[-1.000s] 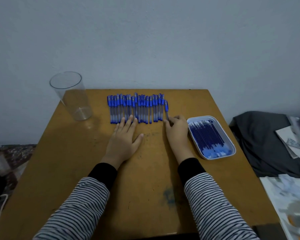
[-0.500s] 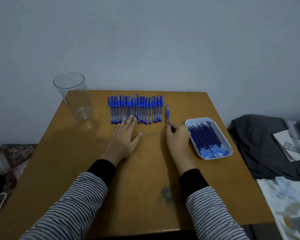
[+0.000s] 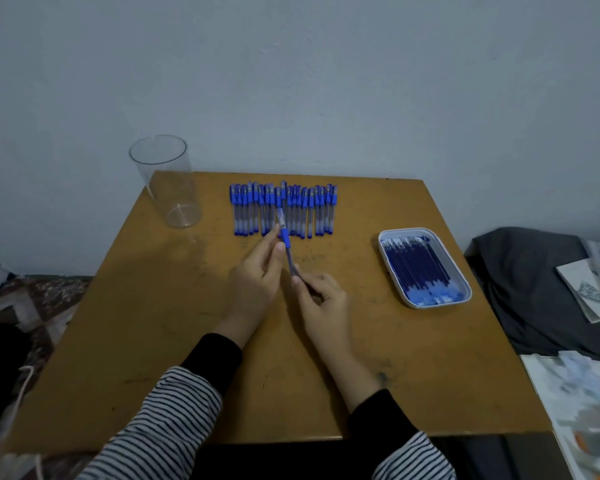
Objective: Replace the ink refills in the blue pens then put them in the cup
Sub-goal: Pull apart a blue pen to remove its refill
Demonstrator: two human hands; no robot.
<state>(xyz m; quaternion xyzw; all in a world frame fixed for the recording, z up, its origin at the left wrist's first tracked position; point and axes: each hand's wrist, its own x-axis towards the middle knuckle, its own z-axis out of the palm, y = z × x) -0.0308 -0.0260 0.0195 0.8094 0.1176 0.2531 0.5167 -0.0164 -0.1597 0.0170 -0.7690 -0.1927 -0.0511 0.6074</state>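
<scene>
One blue pen [image 3: 286, 241] is held above the middle of the brown table [image 3: 153, 323], its capped end pointing away from me. My right hand [image 3: 321, 299] grips its near end. My left hand [image 3: 257, 271] pinches the pen near the blue cap with thumb and fingertips. Behind the hands, a row of several blue pens [image 3: 283, 209] lies side by side at the table's far edge. A clear empty cup [image 3: 167, 181] stands at the far left corner. A white tray [image 3: 463, 278] with several blue refills [image 3: 418, 265] sits at the right.
A pale wall rises right behind the table. Dark fabric [image 3: 520, 289] and loose papers [image 3: 586, 403] lie to the right of the table. A patterned floor shows at the left.
My right hand lifted one pen off the right end of the row and brought it to the table's middle. My left hand left the table and took hold of the pen near its cap.
</scene>
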